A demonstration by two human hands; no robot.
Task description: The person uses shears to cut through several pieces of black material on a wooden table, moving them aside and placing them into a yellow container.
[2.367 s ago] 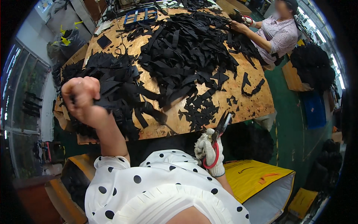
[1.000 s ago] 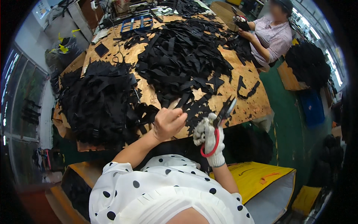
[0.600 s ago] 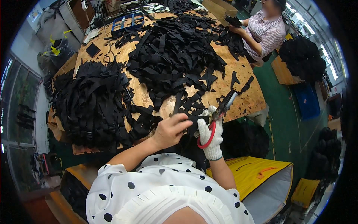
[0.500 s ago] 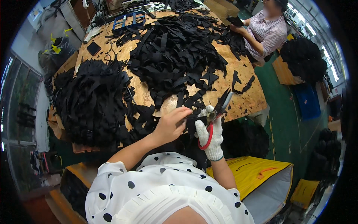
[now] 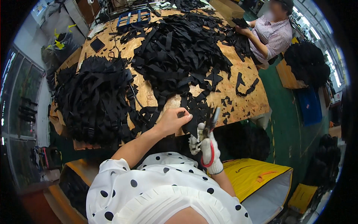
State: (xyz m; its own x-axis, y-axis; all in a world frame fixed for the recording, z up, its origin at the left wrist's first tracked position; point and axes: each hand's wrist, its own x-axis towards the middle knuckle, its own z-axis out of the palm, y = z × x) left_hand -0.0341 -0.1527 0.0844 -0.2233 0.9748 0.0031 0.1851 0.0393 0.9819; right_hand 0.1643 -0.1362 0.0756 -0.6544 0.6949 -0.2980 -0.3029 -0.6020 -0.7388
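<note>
My bare left hand (image 5: 172,120) is closed at the table's near edge, thumb against curled fingers, with a bit of black webbing strip (image 5: 181,114) showing between them. To its right, my right hand (image 5: 212,152) wears a white knitted glove and grips red-handled scissors (image 5: 212,120), blades pointing away from me. Their loop hangs at the glove's near side. Whether the blades are apart is hard to see. Small black offcuts (image 5: 197,108) lie just beyond both hands. A big heap of black webbing pieces (image 5: 179,52) covers the middle of the table.
A stacked bundle of black straps (image 5: 91,100) sits left on the wooden table (image 5: 246,108). Farther back are a phone-like dark slab (image 5: 97,45) and a blue frame (image 5: 133,18). A co-worker (image 5: 270,37) handles black pieces at the far right. A yellow bag (image 5: 253,179) stands beside my right arm.
My right hand and the scissors have drawn toward me, and the blades now point more straight ahead. My left fingers have curled in from a stretched pinch. The whole view has shifted slightly.
</note>
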